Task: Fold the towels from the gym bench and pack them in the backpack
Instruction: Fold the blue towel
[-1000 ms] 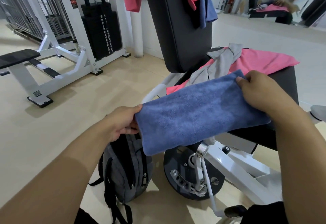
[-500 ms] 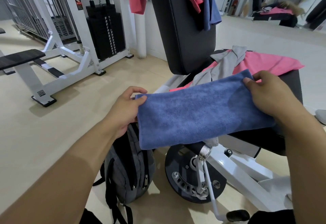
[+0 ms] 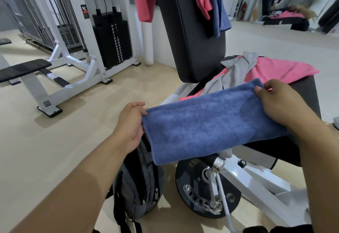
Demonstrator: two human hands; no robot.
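Blue towel [image 3: 211, 120]: plush, folded to long strip, held taut; L hand [image 3: 131, 122] & R hand [image 3: 280, 102] pinching ends.

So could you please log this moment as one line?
left hand: pinches blue towel | right hand: pinches far end | backpack: on floor below
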